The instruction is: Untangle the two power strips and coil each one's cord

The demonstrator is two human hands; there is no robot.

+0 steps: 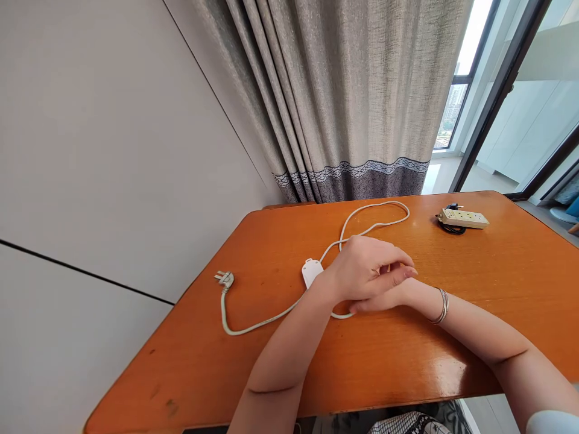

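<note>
the left hand (368, 265) is over the worktop (425, 355), loosely curled across the right hand (380, 301); whether it grips anything cannot be told. the right hand is partly hidden beneath it, its fingertips beside the near bend of the white cord (260, 325); its grip cannot be made out either. a white block (311, 271) lies just left of the left hand, partly covered by the wrist. the cord runs left to a plug (225, 279) and also loops out toward the far edge. a bangle (443, 306) circles the right wrist. far right lies a cream strip (465, 218) with a black cord (452, 229) bunched against it. a curtain (362, 96) hangs behind.
</note>
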